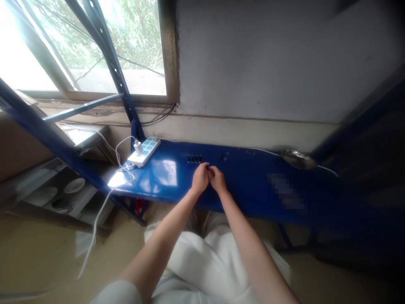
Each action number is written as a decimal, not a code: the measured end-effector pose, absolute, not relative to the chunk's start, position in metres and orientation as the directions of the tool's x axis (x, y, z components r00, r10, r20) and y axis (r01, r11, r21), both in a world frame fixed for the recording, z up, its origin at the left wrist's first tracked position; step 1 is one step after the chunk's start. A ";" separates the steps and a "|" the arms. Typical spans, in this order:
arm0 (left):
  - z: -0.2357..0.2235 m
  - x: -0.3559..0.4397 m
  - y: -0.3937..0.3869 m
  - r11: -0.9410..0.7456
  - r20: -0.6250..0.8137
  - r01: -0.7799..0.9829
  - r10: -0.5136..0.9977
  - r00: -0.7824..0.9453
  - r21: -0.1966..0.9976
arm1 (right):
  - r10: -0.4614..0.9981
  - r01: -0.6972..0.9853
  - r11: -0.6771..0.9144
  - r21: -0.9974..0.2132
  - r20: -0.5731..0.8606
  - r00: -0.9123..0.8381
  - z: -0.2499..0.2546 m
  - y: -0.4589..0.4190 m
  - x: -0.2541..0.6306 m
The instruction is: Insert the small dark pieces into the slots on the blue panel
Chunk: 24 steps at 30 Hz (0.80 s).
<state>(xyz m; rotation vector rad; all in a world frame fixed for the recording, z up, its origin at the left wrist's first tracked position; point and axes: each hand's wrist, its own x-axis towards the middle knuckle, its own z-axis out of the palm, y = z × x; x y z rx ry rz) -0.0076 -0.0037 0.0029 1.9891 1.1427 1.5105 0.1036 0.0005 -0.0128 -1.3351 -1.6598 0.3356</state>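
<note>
My left hand [200, 178] and my right hand [217, 179] meet over the middle of the blue table [253, 185]. Both are closed, their fingertips pinching a small dark piece [208, 167] between them; its kind is too small to make out. Just beyond my left hand, several small black pieces [194, 159] stand side by side in a short row. Past my right hand lie a few tiny dark parts [224, 157], and farther back some thin, pale bits [247, 152].
A white power strip [144, 153] with a plugged-in charger [138, 146] sits at the table's left end, its white cable [96, 223] trailing to the floor. A round metal dish [298, 158] rests at the back right. Blue uprights [110, 55] rise at the left.
</note>
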 end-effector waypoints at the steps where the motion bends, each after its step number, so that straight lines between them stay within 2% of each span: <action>1: 0.003 -0.008 -0.004 -0.590 0.606 0.358 0.792 0.080 0.724 | 0.860 0.608 0.369 -0.703 0.506 0.063 -0.013 0.002 0.104; 3: 0.003 -0.007 -0.002 -0.560 0.586 0.320 0.810 0.018 0.764 | 0.857 0.568 0.353 -0.744 0.500 0.123 -0.013 0.006 0.104; 6: 0.001 -0.008 0.002 -0.475 0.511 0.227 0.849 -0.137 0.850 | 0.883 0.487 0.258 -0.834 0.408 0.231 -0.013 0.018 0.103; 9: -0.001 -0.010 0.006 -0.416 0.442 0.151 0.863 -0.246 0.897 | 0.907 0.495 0.151 -0.856 0.319 0.274 -0.011 0.033 0.102; 16: 0.000 -0.012 0.007 -0.391 0.396 0.080 0.868 -0.300 0.917 | 0.935 0.644 0.055 -0.763 0.265 0.234 -0.005 0.066 0.096; 24: -0.001 -0.011 0.009 -0.370 0.371 0.065 0.876 -0.308 0.927 | 0.939 0.795 -0.143 -0.590 0.174 0.298 -0.003 0.073 0.094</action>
